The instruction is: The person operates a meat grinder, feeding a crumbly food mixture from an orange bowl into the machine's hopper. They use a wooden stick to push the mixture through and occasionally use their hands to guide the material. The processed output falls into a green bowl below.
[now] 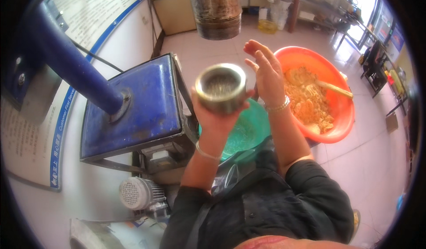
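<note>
My left hand (217,124) is wrapped around a thick-walled round metal cup (221,88), holding it up from below with its wide mouth facing upward. The cup's inside looks grey and rough; its bottom is too blurred to make out. Just right of the cup, my right hand (267,77) is raised with fingers stretched out and nothing in it. Ahead of both hands hangs a heavy metal cylinder (216,11) with a ridged lower end, apart from the cup. Under my hands sits a green basin (259,122), partly hidden by my arms.
To the right, an orange basin (347,120) holds a crumbly orange-brown mass (306,100) and a tool with a pale handle (337,89). At left stands a blue metal machine table (151,111) with a thick blue post (84,58). Below it is a grey motor (135,193).
</note>
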The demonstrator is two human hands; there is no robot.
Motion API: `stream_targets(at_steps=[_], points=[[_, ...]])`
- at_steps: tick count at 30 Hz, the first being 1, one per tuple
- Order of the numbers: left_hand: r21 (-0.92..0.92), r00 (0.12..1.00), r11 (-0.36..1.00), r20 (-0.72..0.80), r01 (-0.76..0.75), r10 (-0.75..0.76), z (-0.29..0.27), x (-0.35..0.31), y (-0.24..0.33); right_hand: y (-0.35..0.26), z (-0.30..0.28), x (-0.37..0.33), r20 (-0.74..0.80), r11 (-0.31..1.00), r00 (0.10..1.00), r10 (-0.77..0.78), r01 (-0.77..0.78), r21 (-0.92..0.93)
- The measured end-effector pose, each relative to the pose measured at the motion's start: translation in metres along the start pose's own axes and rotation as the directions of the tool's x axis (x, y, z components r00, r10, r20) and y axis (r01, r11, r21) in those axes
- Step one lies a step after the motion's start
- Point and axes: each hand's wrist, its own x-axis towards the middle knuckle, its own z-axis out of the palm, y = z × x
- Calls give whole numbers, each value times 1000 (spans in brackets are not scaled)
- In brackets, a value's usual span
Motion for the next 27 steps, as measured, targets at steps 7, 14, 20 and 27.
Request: stream_targets(at_steps=[7, 14, 20, 27], points=[[238, 993, 970, -88, -52, 75, 37, 72, 29, -25, 6, 66, 27, 995, 999, 35, -32, -95], [230, 980, 959, -71, -165, 185, 55, 98, 23, -49, -3, 88, 362, 983, 925, 118, -58, -173], [199, 991, 973, -35, -117, 127, 44, 107, 34, -69, 0, 76, 674, 955, 722, 156, 65, -291], [384, 974, 913, -114, -137, 194, 57, 107, 29, -51, -6, 83, 644, 970, 762, 74, 95, -224]])
